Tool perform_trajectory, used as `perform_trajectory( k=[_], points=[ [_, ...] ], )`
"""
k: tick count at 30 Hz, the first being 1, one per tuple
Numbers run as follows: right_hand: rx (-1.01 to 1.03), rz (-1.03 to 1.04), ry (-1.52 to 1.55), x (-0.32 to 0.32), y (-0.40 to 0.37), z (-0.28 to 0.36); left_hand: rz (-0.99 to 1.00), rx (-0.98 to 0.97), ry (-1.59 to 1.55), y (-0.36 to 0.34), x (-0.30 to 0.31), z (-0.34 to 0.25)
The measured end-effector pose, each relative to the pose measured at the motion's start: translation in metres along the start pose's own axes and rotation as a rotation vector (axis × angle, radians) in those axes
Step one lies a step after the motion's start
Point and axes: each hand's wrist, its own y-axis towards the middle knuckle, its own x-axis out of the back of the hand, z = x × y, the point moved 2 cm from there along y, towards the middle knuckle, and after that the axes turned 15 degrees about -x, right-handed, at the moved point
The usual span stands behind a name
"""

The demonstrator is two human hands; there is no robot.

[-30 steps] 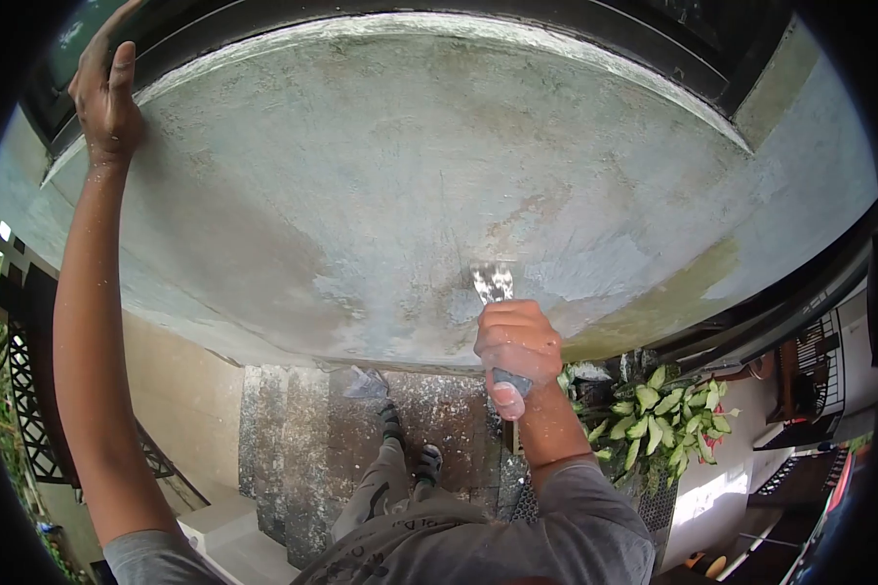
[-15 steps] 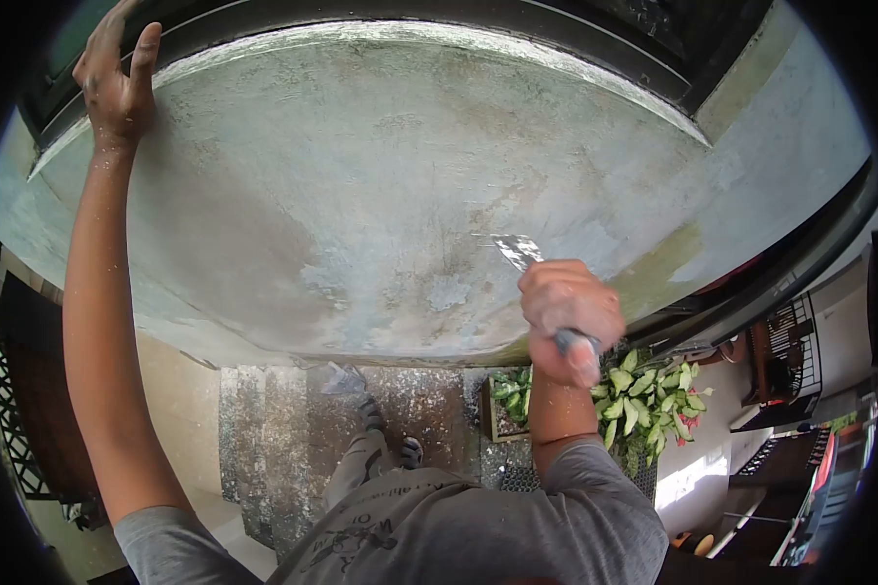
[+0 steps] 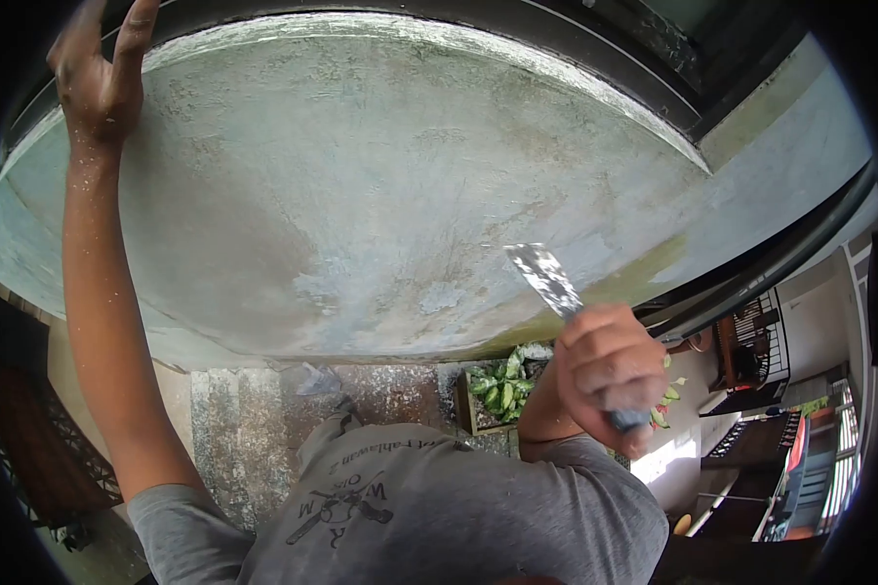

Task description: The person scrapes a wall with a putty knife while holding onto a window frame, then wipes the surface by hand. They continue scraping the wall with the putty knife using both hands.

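Observation:
My right hand [image 3: 613, 363] is wrapped round the dark handle of a paint scraper [image 3: 546, 279]. The scraper's flat metal blade is speckled white and points up and left, overlapping the patchy grey-green wall [image 3: 361, 185] in this view. At upper left, my left hand [image 3: 98, 90] rests by the window ledge with thumb and fingers apart and nothing held. Its fingertips run out of the top of the picture. Flaked and scuffed patches mark the wall's surface between the two hands.
A dark window frame [image 3: 644, 58] runs above the white-edged ledge [image 3: 361, 26]. Below the wall, a potted plant [image 3: 498, 392] stands on a floor [image 3: 229, 429] strewn with pale flakes. A dark wooden piece with latticework [image 3: 39, 439] is at lower left.
My right hand has drawn back down and to the right, bringing the scraper with it. My left hand keeps its place at the ledge while the view shifts slightly.

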Motion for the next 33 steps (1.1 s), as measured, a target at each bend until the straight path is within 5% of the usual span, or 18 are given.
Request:
perform_trajectory(
  k=[3, 6, 9, 14, 17, 21, 24, 26, 27, 31, 33],
  points=[
    [-0.265, -0.033, -0.266, 0.008, -0.027, -0.088, -0.055, -0.063, -0.078, -0.008, 0.005, 0.010],
    [-0.270, -0.079, -0.149, -0.005, -0.031, -0.065, -0.159, -0.034, -0.175, -0.022, 0.012, 0.021],
    [0.063, -0.045, -0.062, -0.012, -0.005, -0.006, -0.276, 0.095, -0.322, -0.051, 0.011, 0.027],
    [0.045, -0.105, -0.122, -0.011, -0.007, -0.048, -0.530, -0.063, -0.446, -0.046, 0.016, 0.028],
    [-0.106, -0.101, -0.189, -0.010, 0.001, -0.035, -0.316, -0.046, -0.336, -0.044, 0.031, -0.044],
    [0.056, -0.006, 0.021, -0.006, 0.030, 0.009, -0.240, 0.261, -0.545, -0.115, 0.036, -0.170],
    [0.129, 0.029, 0.100, -0.006, 0.038, 0.003, 0.131, 0.650, -0.917, -0.166, 0.042, -0.272],
    [-0.022, 0.030, -0.182, -0.012, 0.035, -0.015, 0.464, 0.801, -1.173, -0.190, 0.054, -0.322],
    [-0.068, 0.041, -0.273, -0.010, 0.036, -0.022, 0.687, 0.838, -1.300, -0.197, 0.060, -0.337],
    [-0.136, -0.134, -0.094, 0.014, 0.048, 0.008, 1.003, 1.040, -1.559, -0.198, 0.066, -0.363],
    [-0.011, 0.006, -0.021, 0.026, 0.065, 0.032, 1.162, 1.041, -1.736, -0.193, 0.060, -0.370]
  ],
)
